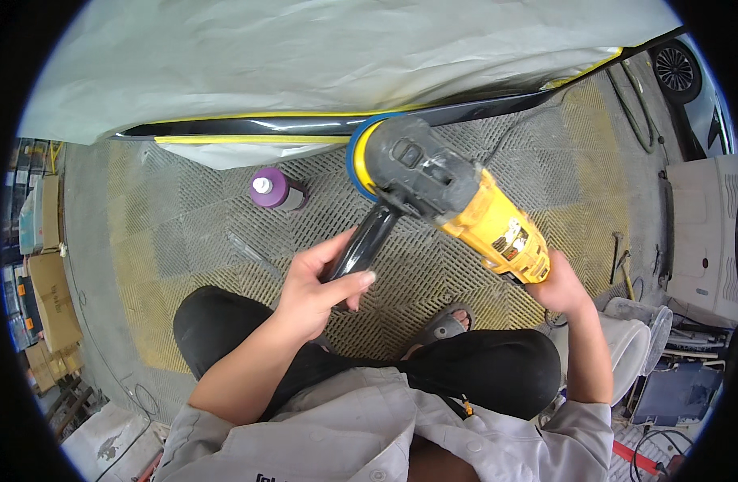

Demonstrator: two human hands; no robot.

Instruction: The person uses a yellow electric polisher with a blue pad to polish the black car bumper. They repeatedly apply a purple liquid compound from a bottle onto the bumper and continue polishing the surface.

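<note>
I hold a yellow and grey power polisher [457, 201] in both hands. My left hand [316, 285] grips its black side handle [367, 239]. My right hand [560, 285] is closed around the rear of the yellow body. The polisher's blue and yellow pad [357, 157] presses against a glossy black car sill [304, 126] edged with yellow masking tape. A grey masking sheet [320, 56] covers the car body above the sill. I am crouched, with my knees in black trousers below the tool.
A purple bottle with a white cap [276, 189] stands on the yellow grating floor [184, 241] left of the pad. Cardboard boxes [51, 297] line the left side. A white machine [702, 225] and cables [634, 112] lie to the right.
</note>
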